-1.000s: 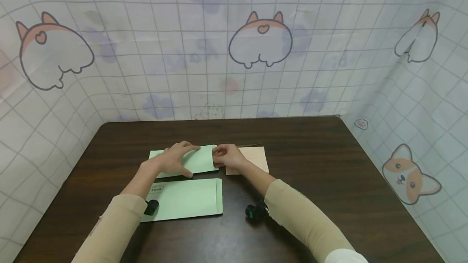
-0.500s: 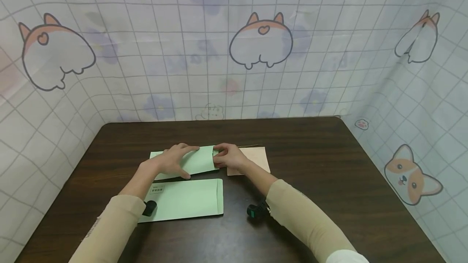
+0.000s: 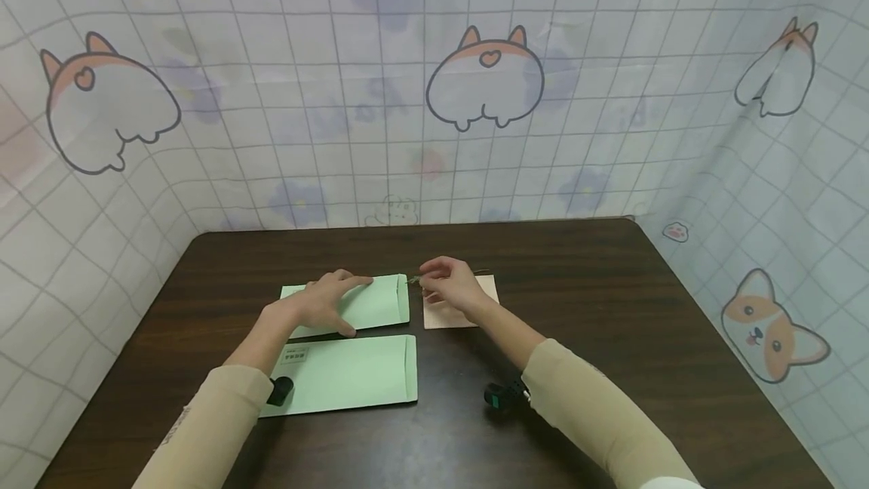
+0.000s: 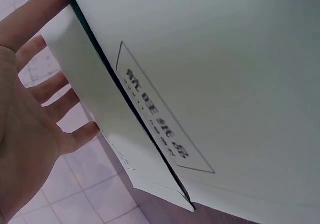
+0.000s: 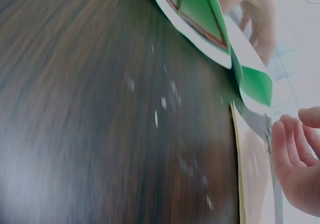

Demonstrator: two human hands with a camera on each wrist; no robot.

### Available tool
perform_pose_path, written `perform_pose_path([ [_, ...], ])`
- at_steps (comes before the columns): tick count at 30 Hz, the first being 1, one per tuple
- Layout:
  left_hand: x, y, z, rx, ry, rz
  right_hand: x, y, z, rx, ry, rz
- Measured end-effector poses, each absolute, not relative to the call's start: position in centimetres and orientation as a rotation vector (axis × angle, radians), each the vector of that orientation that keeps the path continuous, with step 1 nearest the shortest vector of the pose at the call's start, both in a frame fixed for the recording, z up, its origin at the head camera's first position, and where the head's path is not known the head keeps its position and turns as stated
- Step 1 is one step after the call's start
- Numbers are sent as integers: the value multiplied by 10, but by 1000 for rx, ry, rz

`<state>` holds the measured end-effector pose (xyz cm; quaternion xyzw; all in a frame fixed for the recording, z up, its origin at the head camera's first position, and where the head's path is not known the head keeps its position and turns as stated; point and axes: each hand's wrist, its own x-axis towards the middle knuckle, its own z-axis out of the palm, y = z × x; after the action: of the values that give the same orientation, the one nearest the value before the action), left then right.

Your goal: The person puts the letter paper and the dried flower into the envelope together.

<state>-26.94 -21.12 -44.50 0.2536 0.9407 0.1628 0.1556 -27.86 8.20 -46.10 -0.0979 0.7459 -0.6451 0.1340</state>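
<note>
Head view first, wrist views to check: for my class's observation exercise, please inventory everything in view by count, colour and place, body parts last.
Far envelope: one, light green, left of the beige paper
Near envelope: one, light green, in front of the far one
Beige paper: one, beige, under the right hand's reach
Thin strand: one, greyish, at the right fingertips; whether held is unclear
Table: one, dark brown, beneath everything
Wall cloth: white grid with corgi and flower prints, behind and beside the table
Wrist cameras: two, black, one per wrist
Sleeves: two, beige, on both arms
Left hand: one, on the far envelope
Right hand: one, above the beige paper
</note>
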Motion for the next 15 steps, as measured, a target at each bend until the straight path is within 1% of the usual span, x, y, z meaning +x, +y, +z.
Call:
perform_pose_path([
  [9,-268,-214,-443,730,2696,443,-279,119,-460,-274,2357,-1723],
  [15,-266,-217,-443,724,2687,448,-275,141,-463,-213,2431,-1662],
])
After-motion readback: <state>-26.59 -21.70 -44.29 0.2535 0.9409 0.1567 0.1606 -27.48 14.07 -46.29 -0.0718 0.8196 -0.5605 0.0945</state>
